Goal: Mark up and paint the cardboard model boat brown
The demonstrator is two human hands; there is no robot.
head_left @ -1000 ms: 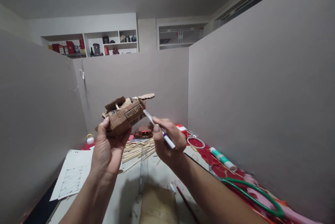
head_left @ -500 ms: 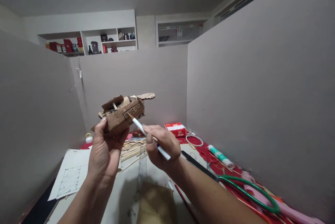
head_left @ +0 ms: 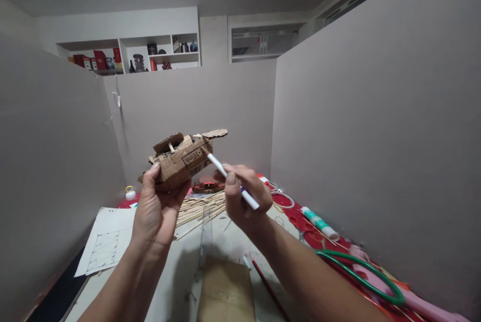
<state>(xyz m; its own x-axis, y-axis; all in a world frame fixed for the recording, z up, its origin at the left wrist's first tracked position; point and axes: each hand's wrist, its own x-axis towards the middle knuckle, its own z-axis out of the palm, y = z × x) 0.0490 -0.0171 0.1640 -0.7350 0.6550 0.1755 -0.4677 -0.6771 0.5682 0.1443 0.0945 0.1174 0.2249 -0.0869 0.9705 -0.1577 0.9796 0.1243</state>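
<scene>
Both hands are raised above the bench (head_left: 176,282): the left hand (head_left: 158,211) is curled from below around a rough cardboard model (head_left: 184,159), thumb pressed on its near side, while the right hand (head_left: 246,201) pinches a slim white pen (head_left: 233,181) between thumb and fingers, its tip touching the model's printed side panel. That model is brown corrugated board, boxy, with ragged flaps sticking out on top (one ribbed strip juts to the right). Thin wooden sticks (head_left: 199,206) lie fanned on the bench below, beside a clear ruler (head_left: 206,234). Compared with half a second ago, the pen tip has shifted rightward along the panel and the model sits slightly higher
</scene>
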